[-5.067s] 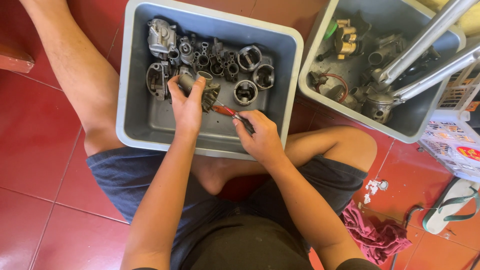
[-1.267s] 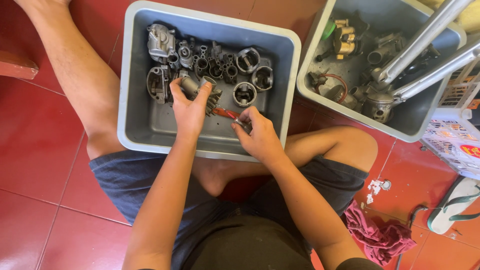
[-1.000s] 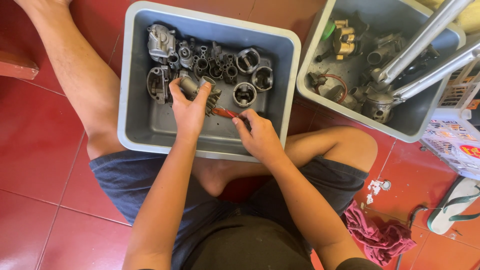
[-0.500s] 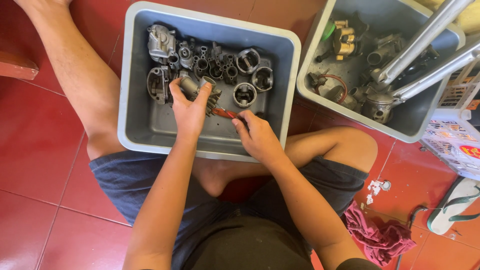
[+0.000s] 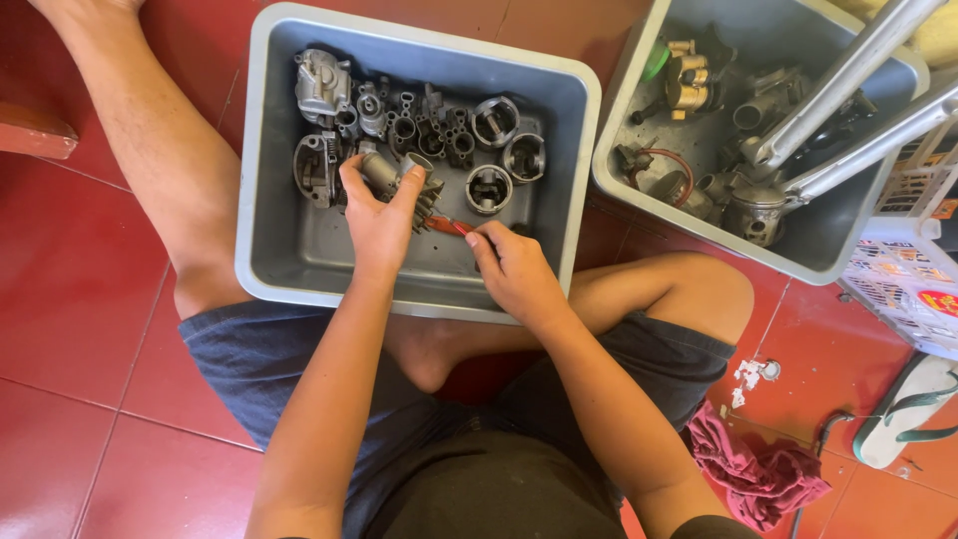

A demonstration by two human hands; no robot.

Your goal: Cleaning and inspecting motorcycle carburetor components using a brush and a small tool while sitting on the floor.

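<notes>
Head view showed me two bare arms reaching into a grey tub (image 5: 261, 180) that sat on the red floor (image 5: 70, 299) between the person's knees. The left hand (image 5: 377, 212) was wrapped around a small grey metal engine part (image 5: 391, 172), and its grip was pressed tight on that part, holding it just above the bottom of the tub. The right hand (image 5: 514, 271) was pinching a tool with a red handle (image 5: 446, 226), and the tip of the tool pointed at the part.

Not much had changed from five seconds before. The left hand had held the same part the whole time and had barely moved. The right hand had slid a little closer and had curled more over the red handle, so less red showed than before. I judged that the work on this one part was still going on and was not done.

Behind the hands lay a row of other metal parts (image 5: 429, 130) and three round metal rings (image 5: 504, 155). A second grey tub (image 5: 699, 235) with long silver tubes (image 5: 848, 90) stood to the right. A red rag (image 5: 758, 469) lay on the floor near a sandal (image 5: 913, 424).
</notes>
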